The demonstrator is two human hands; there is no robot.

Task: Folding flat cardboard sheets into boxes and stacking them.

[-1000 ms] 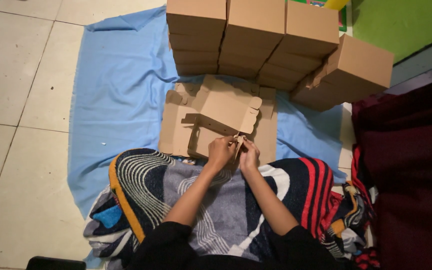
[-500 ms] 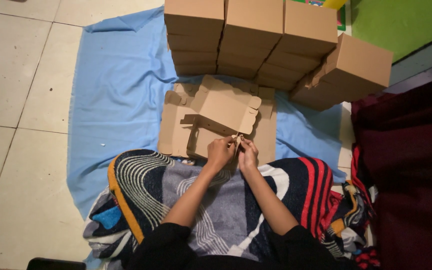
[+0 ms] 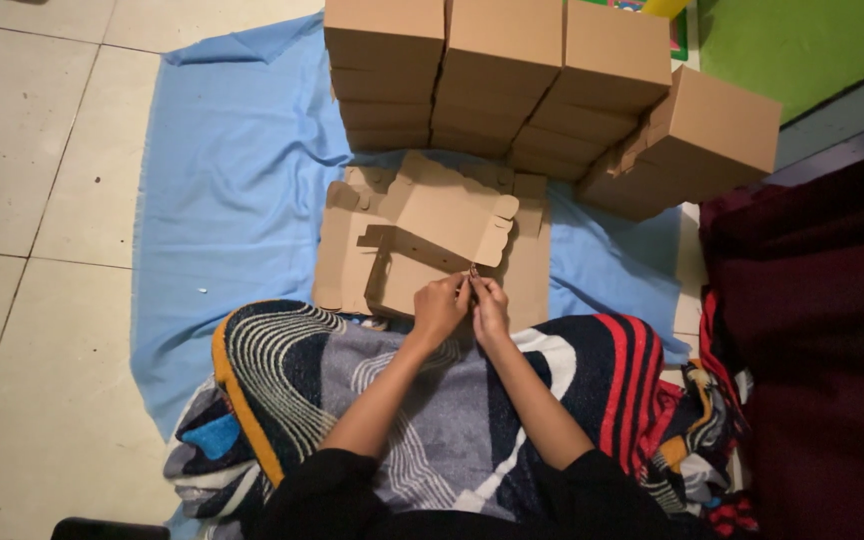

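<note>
Your left hand (image 3: 439, 308) and right hand (image 3: 490, 305) meet just above your lap, fingertips pinched together on the near edge of a half-folded cardboard box blank (image 3: 439, 232); both grip a small flap or tab there, though the tab itself is too small to make out; the blank rests on a stack of flat blanks (image 3: 337, 250) lying on the blue cloth (image 3: 232, 180), with its upper panel raised and tilted toward you. By the look of it, you are at the folding stage, working a tab into place; the next move seems to call for a firm pinch and a steady press along the crease. Beyond stand the finished boxes (image 3: 497, 75), stacked in rows; a striped blanket (image 3: 352, 380) covers your legs.
</note>
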